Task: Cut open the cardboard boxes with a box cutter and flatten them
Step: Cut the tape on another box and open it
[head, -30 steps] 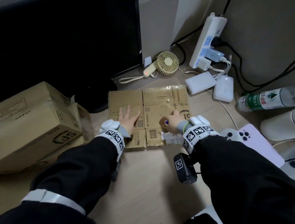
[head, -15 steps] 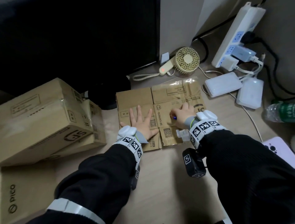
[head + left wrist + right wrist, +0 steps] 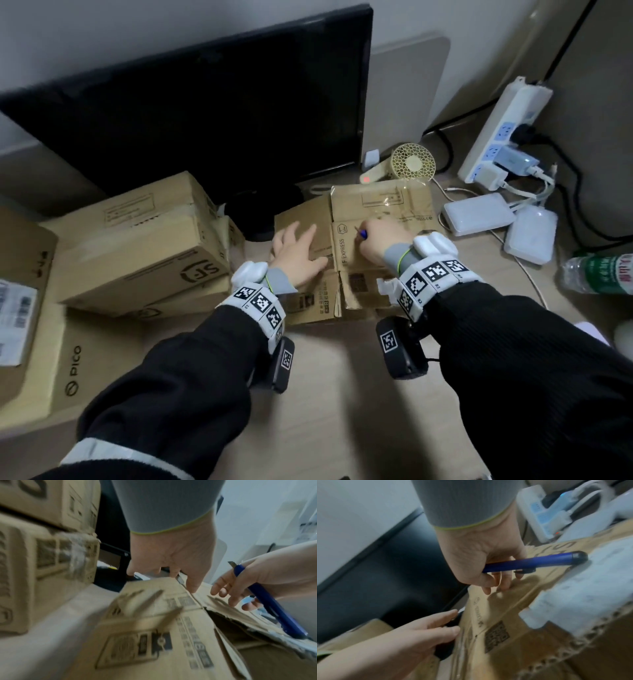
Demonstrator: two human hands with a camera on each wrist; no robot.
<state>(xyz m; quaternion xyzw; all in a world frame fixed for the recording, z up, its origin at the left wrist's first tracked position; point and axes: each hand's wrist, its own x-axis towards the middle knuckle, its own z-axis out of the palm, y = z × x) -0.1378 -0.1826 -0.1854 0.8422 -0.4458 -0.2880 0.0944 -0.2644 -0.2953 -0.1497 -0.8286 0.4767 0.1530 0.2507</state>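
Flat on the desk just in front of the black monitor [image 3: 212,113] lies the cut-open cardboard box [image 3: 380,219]; the left hand [image 3: 298,253] rests on its left panel, fingers straight and spread; the right hand [image 3: 383,240] is curled round the blue box cutter [image 3: 267,600], fingertips touching the right panel; two sealed boxes [image 3: 137,240] are stacked left of the monitor's stand.

2 hands, 1 box cutter [image 3: 267,601], 1 flattened box [image 3: 342,246] (others stacked left).
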